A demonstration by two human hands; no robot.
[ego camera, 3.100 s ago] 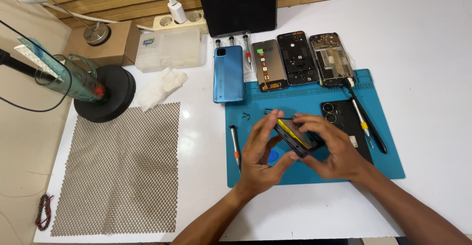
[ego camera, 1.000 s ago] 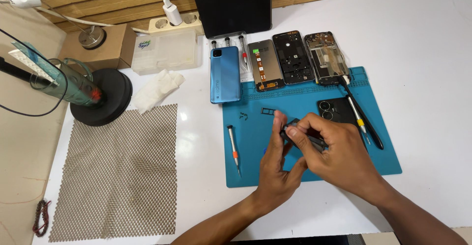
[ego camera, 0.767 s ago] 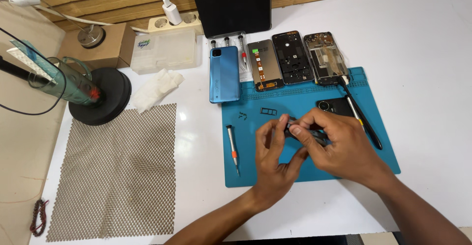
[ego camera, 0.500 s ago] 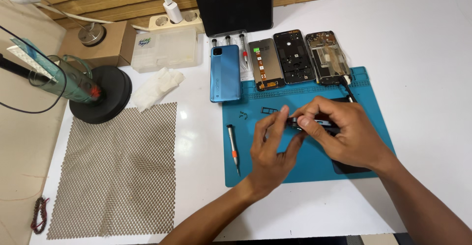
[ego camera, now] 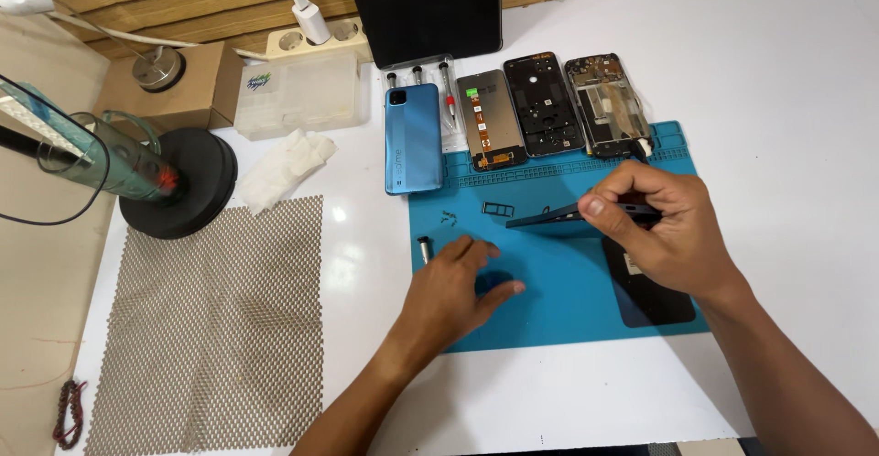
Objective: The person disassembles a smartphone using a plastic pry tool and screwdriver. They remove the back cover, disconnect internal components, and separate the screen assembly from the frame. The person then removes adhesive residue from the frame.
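My right hand [ego camera: 661, 232] grips a thin dark phone part [ego camera: 549, 219] by one end and holds it tilted above the blue work mat [ego camera: 549, 300]. My left hand [ego camera: 453, 291] rests flat on the mat's left side, fingers spread, holding nothing, just beside a small screwdriver [ego camera: 424, 248]. A black phone panel [ego camera: 652, 293] lies on the mat under my right hand. Tiny screws [ego camera: 447, 219] and a small card tray [ego camera: 499, 209] lie on the mat near its top edge.
Above the mat lie a blue phone back cover [ego camera: 413, 138], a screen panel [ego camera: 491, 132], a black frame [ego camera: 547, 115] and a frame with a board [ego camera: 607, 116]. Further left are a clear parts box [ego camera: 298, 94], a white cloth [ego camera: 284, 168], a mesh mat [ego camera: 211, 319] and a black round stand [ego camera: 183, 186].
Both hands held the dark part together earlier. Now my left hand has let go and dropped to the mat, while my right hand has carried the part up and to the right.
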